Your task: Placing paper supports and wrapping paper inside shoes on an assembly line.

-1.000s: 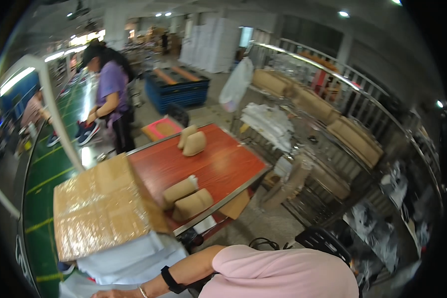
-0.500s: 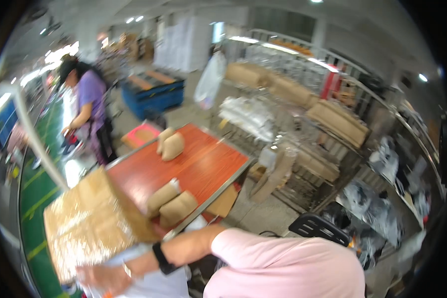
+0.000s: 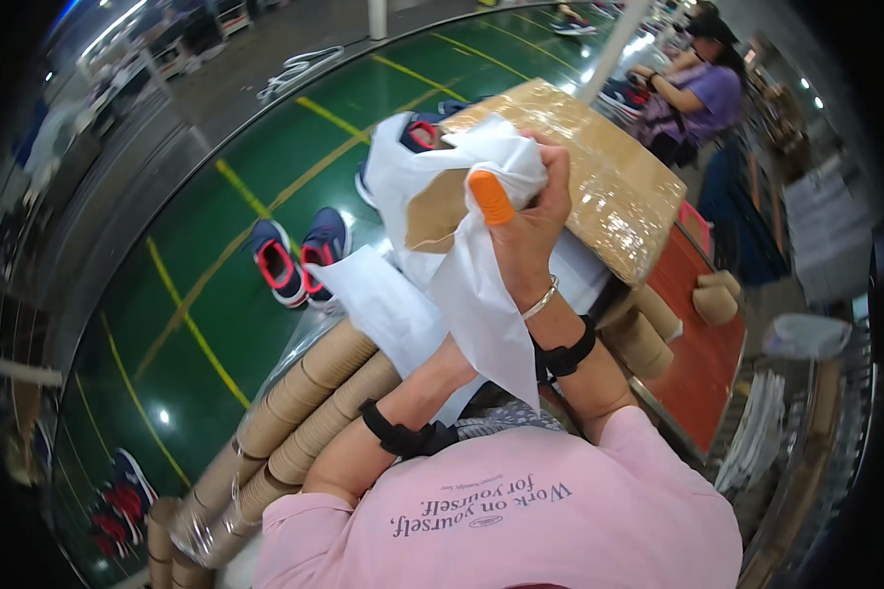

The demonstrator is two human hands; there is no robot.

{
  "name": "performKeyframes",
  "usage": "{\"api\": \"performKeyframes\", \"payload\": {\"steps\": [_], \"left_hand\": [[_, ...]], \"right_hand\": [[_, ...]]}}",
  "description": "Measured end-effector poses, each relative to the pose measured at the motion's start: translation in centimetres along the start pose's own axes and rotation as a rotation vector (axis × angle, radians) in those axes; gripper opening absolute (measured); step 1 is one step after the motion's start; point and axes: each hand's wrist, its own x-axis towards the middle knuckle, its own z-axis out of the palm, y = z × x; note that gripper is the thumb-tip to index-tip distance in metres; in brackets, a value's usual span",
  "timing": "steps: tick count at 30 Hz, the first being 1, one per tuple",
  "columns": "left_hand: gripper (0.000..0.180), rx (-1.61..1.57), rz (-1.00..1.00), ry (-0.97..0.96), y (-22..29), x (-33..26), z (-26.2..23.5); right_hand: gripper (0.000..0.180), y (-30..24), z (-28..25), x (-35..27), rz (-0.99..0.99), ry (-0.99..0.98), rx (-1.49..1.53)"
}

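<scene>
Right hand [image 3: 525, 231] up in front of me, fingers [image 3: 489, 196] clenched around a bunch of white plastic wrap [image 3: 462, 265]. One fingertip wears an orange cot, probably for grip on slick film. The wrap hangs from my fist in a long fold down past the wrist and drapes over my left forearm.

Left hand: cannot tell its state. Only the forearm and its black wristband [image 3: 403, 439] show; the hand itself is buried under the white sheet, somewhere near the lower edge of the wrap.

The wrap is gathered against the near corner of a cardboard box [image 3: 599, 187] covered in clear glossy film. The box sits tilted on the edge of the red-topped surface [image 3: 702, 363], its far end raised toward the aisle. A torn brown patch shows through the white where the sheet has been pulled open, so I judge the bunching is how the wrap comes away from the carton.

Below my left arm: long sleeves of stacked brown paper cups [image 3: 304, 412], lying side by side, bagged in clear plastic. More short cup stacks [image 3: 715, 299] rest on the surface beyond the box.

Green floor [image 3: 196, 245] with yellow lines. Pairs of dark sneakers [image 3: 300, 257] with red trim stand on it. A person in a purple top [image 3: 692, 98] works beyond the box, well apart.
</scene>
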Motion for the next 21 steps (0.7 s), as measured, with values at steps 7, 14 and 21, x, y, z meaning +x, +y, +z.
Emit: {"api": "performKeyframes", "payload": {"steps": [7,14,21], "left_hand": [[0.030,-0.325,0.300,0.536,10.3,-0.2,-2.0],[0.013,0.175,0.568,0.487,14.1,-1.7,-4.0],[0.050,-0.018,0.185,0.450,6.3,1.0,-4.6]], "right_hand": [[0.046,2.8,0.9,-2.9,0.191,0.153,-0.196],[0.016,2.3,-0.2,-2.2,0.503,0.215,0.440],[0.019,3.1,3.4,-1.8,0.446,0.214,0.058]]}}
